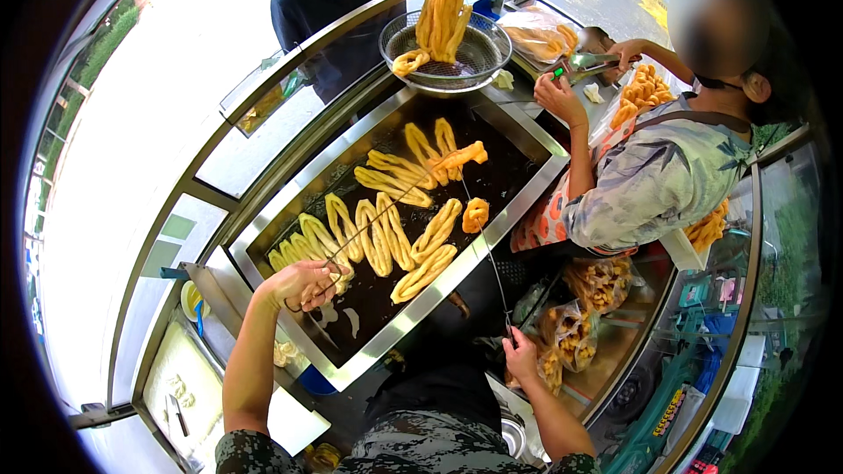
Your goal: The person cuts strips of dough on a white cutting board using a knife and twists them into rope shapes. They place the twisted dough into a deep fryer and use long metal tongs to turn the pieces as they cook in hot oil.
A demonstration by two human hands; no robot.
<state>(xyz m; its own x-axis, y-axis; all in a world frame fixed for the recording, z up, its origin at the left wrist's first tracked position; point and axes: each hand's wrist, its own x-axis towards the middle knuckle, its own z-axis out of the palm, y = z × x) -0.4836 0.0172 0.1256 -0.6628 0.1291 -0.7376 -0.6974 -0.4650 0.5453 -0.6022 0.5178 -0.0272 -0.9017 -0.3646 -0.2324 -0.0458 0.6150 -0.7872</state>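
Glass panels and a metal rail wrap the front of a street frying stall, and below me sits the big rectangular fryer vat [527,197] of dark oil, framed in steel. My left hand [303,285] is over the vat's near left corner, fingers curled shut around the end of a long thin metal stick [369,224] that reaches out across the oil toward the floating dough. My right hand [520,353] is lower, off the near right edge of the vat, fingers pinched together on the end of a second long stick [486,246], which runs up over the rim toward a short golden piece [475,215] near the right side.

As I judge it, the batch is partway through. About a dozen fried dough sticks [386,237] float in the oil; those at the far end, like the twisted one [457,156], look deep golden, while the ones near my left hand are paler and seem to need more time. Some are already out: a bunch stands draining in the wire basket [479,57] on the far rim of the vat. None is lifted clear of the oil right now.

To the right, another person in a patterned shirt works with tongs [587,61] over a pile of finished sticks [641,92]. Bags of fried pieces [575,333] lie on the shelf below. Someone in dark blue stands beyond the glass
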